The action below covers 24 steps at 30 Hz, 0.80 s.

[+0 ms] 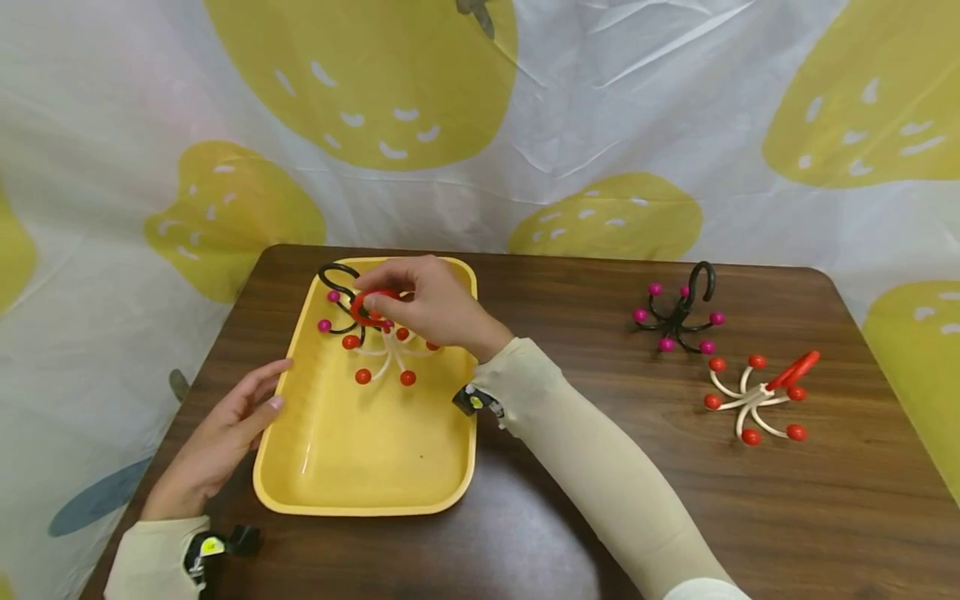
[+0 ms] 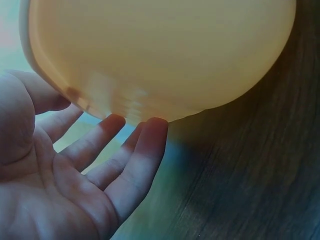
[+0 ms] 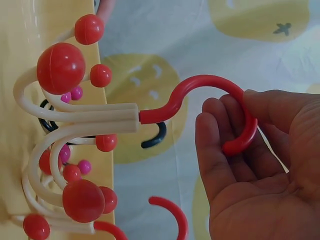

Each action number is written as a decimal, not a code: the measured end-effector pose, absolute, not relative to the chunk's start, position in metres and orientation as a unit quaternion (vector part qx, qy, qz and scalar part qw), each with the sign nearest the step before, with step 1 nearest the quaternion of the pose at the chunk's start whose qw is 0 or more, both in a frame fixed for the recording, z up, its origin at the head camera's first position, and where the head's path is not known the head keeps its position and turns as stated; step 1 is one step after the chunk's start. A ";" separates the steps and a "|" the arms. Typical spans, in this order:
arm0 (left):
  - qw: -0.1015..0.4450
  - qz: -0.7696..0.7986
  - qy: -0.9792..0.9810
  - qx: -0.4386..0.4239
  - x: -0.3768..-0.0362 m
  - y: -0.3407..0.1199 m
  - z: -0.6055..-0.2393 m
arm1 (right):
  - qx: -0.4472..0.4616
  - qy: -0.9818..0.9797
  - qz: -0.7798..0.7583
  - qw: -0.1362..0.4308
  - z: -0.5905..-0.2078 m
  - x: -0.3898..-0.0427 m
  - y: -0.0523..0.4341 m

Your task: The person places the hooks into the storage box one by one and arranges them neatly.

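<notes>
My right hand point(image 1: 431, 304) pinches the curved red handle of a white multi-arm hook point(image 3: 85, 116) tipped with red balls. It hangs over the far part of a yellow tray point(image 1: 360, 467). Beside it in the tray lies a black multi-arm hook point(image 1: 355, 293) with magenta balls, partly covered by the hand. The right wrist view also shows a second white hook point(image 3: 75, 226) with a red handle, low in the frame. Against the tray's left wall my left hand point(image 1: 225, 429) rests its fingertips, the fingers loosely bent; the left wrist view shows them touching from outside.
To the right on the brown wooden table point(image 1: 555, 500) stand another black hook point(image 1: 678, 315) with magenta balls and another white hook point(image 1: 753, 400) with red balls. A fabric backdrop point(image 1: 570, 100) with yellow fruit prints hangs behind the table.
</notes>
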<state>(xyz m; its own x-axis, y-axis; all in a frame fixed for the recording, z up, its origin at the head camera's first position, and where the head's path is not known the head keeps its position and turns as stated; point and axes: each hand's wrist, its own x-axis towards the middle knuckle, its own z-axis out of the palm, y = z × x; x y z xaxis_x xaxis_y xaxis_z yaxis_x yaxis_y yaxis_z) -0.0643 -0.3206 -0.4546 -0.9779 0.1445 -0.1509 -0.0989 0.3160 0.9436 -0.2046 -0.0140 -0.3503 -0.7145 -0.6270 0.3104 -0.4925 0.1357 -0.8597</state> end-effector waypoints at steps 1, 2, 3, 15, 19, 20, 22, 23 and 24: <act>0.104 0.585 0.804 0.016 -0.064 -0.321 -0.455 | -0.374 0.751 -0.541 0.065 -0.351 -0.204 -0.017; 0.103 0.586 0.804 0.018 -0.064 -0.321 -0.455 | -0.377 0.749 -0.541 0.067 -0.351 -0.204 -0.019; 0.103 0.586 0.803 0.019 -0.065 -0.321 -0.455 | -0.379 0.746 -0.543 0.071 -0.351 -0.204 -0.022; 0.114 0.594 0.796 0.016 -0.065 -0.319 -0.456 | -0.393 0.745 -0.530 0.099 -0.357 -0.203 -0.041; 0.116 0.594 0.796 0.014 -0.064 -0.320 -0.454 | -0.395 0.750 -0.521 0.099 -0.360 -0.205 -0.048; 0.117 0.594 0.796 0.014 -0.064 -0.320 -0.454 | -0.397 0.751 -0.518 0.099 -0.360 -0.205 -0.050; 0.118 0.595 0.795 0.015 -0.064 -0.320 -0.453 | -0.402 0.749 -0.517 0.101 -0.360 -0.205 -0.053; 0.118 0.595 0.795 0.016 -0.064 -0.320 -0.453 | -0.404 0.749 -0.515 0.101 -0.360 -0.204 -0.054; 0.118 0.595 0.795 0.017 -0.064 -0.320 -0.453 | -0.407 0.748 -0.514 0.102 -0.360 -0.204 -0.056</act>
